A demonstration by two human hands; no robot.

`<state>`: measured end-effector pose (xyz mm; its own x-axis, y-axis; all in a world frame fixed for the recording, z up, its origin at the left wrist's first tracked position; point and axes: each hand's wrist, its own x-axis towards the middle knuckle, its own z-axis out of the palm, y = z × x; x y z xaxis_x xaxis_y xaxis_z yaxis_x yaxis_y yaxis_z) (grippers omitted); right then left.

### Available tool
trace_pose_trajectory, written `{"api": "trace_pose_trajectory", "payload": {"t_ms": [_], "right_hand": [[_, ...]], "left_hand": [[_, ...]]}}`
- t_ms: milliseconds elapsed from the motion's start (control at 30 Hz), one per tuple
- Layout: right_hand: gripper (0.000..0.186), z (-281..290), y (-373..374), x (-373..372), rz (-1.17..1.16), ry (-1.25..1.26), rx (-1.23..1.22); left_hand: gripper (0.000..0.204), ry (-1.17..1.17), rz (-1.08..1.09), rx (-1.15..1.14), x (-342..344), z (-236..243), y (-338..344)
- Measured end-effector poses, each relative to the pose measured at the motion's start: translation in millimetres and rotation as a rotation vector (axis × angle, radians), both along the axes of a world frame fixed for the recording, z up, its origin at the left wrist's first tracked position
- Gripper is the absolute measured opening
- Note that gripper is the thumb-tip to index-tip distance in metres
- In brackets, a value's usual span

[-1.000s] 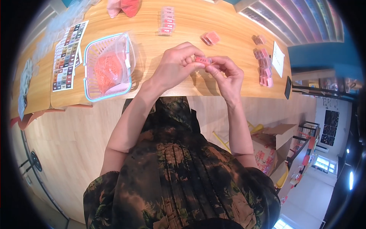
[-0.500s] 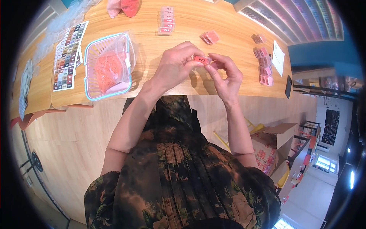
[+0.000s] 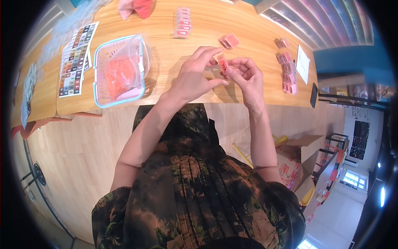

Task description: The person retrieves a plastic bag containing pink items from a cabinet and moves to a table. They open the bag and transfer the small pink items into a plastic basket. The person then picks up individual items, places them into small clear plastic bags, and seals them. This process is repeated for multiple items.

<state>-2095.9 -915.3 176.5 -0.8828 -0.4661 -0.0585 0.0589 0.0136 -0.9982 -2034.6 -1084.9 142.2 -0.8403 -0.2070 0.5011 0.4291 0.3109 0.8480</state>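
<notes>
My right hand holds a small clear container with a red label, upright between thumb and fingers. My left hand is just left of it, open, thumb apart and fingertips near the container's top. Beyond my hands lie a pair of pink bead containers and a column of labelled containers. At right sit several more pink containers. To my left stands a pink basket with a blue rim, holding a plastic bag of orange beads.
Colour charts, crumpled clear plastic and pink-red bags lie on the wooden table. A white paper and black phone are at the right edge, bead racks behind. A cardboard box stands below.
The container was level and held by both hands. Now it is turned upright in my right hand, and my left hand's thumb has come away from it.
</notes>
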Motion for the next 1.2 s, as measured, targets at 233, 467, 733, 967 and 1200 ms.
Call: {"api": "trace_pose_trajectory", "payload": {"t_ms": [233,467,733,967,1200], "right_hand": [[0.039,3,-5,4,0.021,0.044,0.044],[0.042,-4,-4,3,0.005,0.187,0.171],[0.044,-14,-14,6,-0.096,0.307,0.201],[0.037,-10,-15,4,-0.06,0.413,0.341],[0.037,-12,-18,2,-0.002,0.547,0.438]], "left_hand": [[0.051,-0.031,0.015,0.048,1,-11,7],[0.049,0.047,0.039,0.016,4,-8,8],[0.049,0.006,0.063,0.025,2,-15,8],[0.05,-0.029,0.023,0.088,1,-23,9],[0.046,-0.047,0.004,0.158,-2,-32,8]]}}
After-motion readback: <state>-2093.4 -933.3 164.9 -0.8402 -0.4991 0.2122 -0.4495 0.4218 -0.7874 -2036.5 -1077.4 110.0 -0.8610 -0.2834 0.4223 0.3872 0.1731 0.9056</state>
